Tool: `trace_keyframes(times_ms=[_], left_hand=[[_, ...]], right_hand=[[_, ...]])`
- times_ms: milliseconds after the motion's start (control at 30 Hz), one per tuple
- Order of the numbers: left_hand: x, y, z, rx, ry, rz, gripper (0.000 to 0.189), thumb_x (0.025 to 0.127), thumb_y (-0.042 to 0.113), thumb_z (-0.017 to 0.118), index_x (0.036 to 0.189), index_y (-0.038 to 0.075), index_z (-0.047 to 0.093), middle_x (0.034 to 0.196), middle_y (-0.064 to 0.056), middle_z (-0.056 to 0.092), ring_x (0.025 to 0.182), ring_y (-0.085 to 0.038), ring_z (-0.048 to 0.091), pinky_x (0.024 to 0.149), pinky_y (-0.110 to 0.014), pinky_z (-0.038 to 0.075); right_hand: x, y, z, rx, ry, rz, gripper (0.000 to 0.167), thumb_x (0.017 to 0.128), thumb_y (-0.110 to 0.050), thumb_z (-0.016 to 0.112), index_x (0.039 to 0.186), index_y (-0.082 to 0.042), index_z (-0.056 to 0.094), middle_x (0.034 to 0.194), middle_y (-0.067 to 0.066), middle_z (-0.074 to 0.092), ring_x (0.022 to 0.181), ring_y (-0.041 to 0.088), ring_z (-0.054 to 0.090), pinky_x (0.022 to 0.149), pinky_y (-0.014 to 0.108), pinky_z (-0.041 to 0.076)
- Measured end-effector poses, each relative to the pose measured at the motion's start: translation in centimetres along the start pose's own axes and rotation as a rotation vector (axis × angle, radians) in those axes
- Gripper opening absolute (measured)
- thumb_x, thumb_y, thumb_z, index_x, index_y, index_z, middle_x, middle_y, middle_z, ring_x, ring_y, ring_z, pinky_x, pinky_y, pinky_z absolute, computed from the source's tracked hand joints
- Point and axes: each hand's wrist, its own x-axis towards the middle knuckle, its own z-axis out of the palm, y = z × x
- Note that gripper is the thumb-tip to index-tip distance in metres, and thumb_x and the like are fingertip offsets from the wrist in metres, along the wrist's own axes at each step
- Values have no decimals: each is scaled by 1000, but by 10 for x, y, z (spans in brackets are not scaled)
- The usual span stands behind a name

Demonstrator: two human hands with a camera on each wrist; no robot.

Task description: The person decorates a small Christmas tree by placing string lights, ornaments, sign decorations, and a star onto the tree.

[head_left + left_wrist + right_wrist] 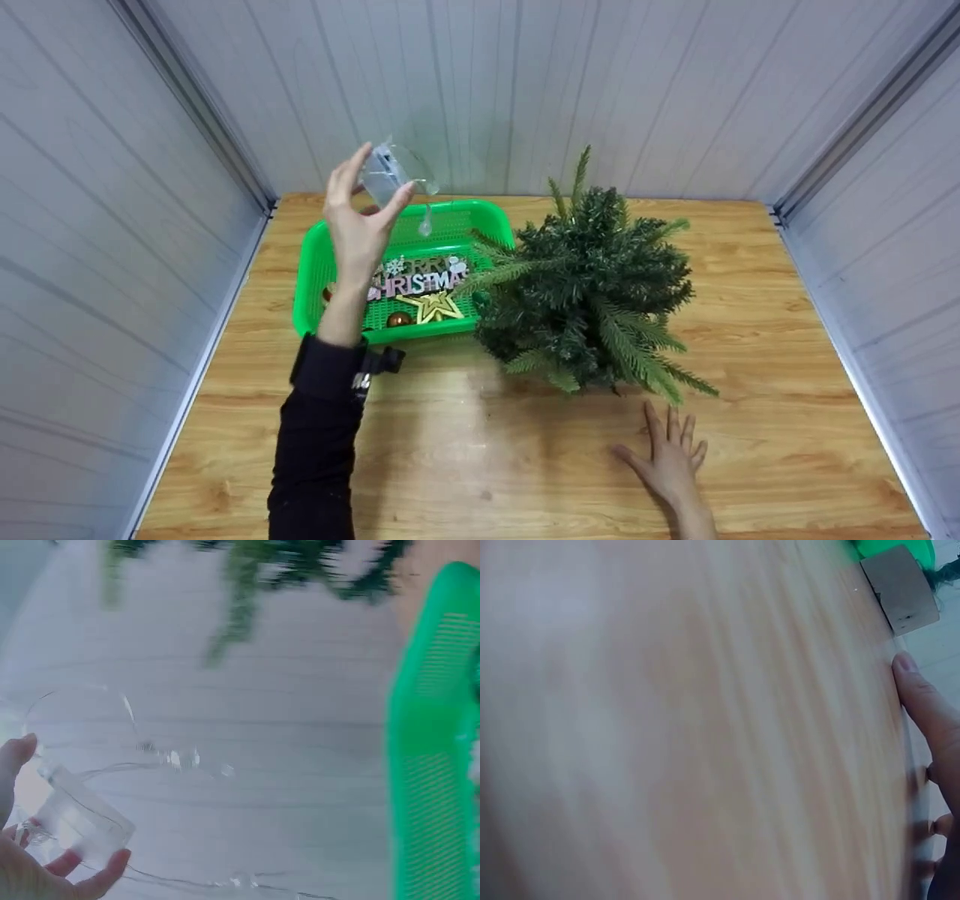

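Raised above a green plastic basket, my left hand grips a translucent battery box between thumb and fingers. Thin wire loops trail from the box, and a clear bulb dangles over the basket. The left wrist view shows this string of lights hanging off the box against the pale wall. My right hand lies on the wooden table with its fingers spread, holding nothing. Just beyond its fingertips stands a small artificial Christmas tree; the right wrist view shows its block-shaped base.
Inside the basket are a "Merry Christmas" sign, a gold star and a brown shiny ball. Branches of the tree overhang the basket's right side. Pale panelled walls enclose the table at the back and both sides.
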Motion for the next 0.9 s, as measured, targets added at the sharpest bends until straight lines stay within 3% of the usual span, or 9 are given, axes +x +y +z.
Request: trace_keyframes(times_ms=[167,233,300,400,500,567,633,733,900], left_hand=[[-22,36,-33,113,-2,97,65,69,31,75,126,11,50,119,-11,46,104,-20,46,70,-31,52],[-35,48,-44,164,-17,112,64,70,29,75,125,11,50,119,-12,46,105,-21,45,68,-33,52],[-50,58,-52,208,-47,110,63,69,27,75,125,10,50,120,-13,46,105,-23,46,67,-34,52],[-75,66,-60,280,-112,131,63,68,24,76,124,8,51,119,-16,47,101,-27,48,67,-37,52],[-99,67,-62,357,-189,168,64,66,26,77,122,7,52,117,-17,47,100,-30,49,73,-39,51],[-114,65,-62,395,-255,192,64,65,29,77,121,7,53,115,-18,48,99,-31,49,76,-40,49],[-129,62,-61,422,-325,201,65,64,32,77,119,6,54,114,-17,49,99,-31,49,80,-42,47],[-149,55,-54,435,-431,204,64,65,33,76,117,5,55,112,-16,51,97,-30,51,81,-41,47],[-178,43,-34,403,-610,194,63,64,32,77,115,2,55,111,-14,51,96,-27,51,84,-42,44]], right_hand=[[0,-1,-1,4,-19,11,95,70,-60,61,141,-13,19,142,28,0,125,47,-15,88,69,-14],[-2,-2,1,36,32,-12,91,70,-54,65,140,-10,24,142,29,4,125,49,-9,89,70,-10],[-5,-3,5,113,162,-70,79,72,-40,70,134,-6,35,140,29,14,125,49,7,92,68,1],[-8,-10,12,255,469,-270,49,74,-16,72,116,2,53,126,26,39,112,41,38,98,45,25],[-10,-25,17,346,707,-515,22,81,-10,63,98,4,62,104,19,57,92,27,54,86,21,41],[-12,-39,20,385,764,-669,19,84,-13,59,89,5,64,91,16,61,83,21,58,78,16,45],[-15,-53,21,451,741,-761,19,85,-13,58,87,4,64,85,12,62,77,16,58,71,15,46],[-23,-80,16,572,621,-799,13,83,-7,61,89,4,64,84,8,63,73,11,57,63,16,46],[-35,-131,-9,736,368,-804,30,79,-9,66,104,6,58,96,10,63,84,18,58,70,23,46]])
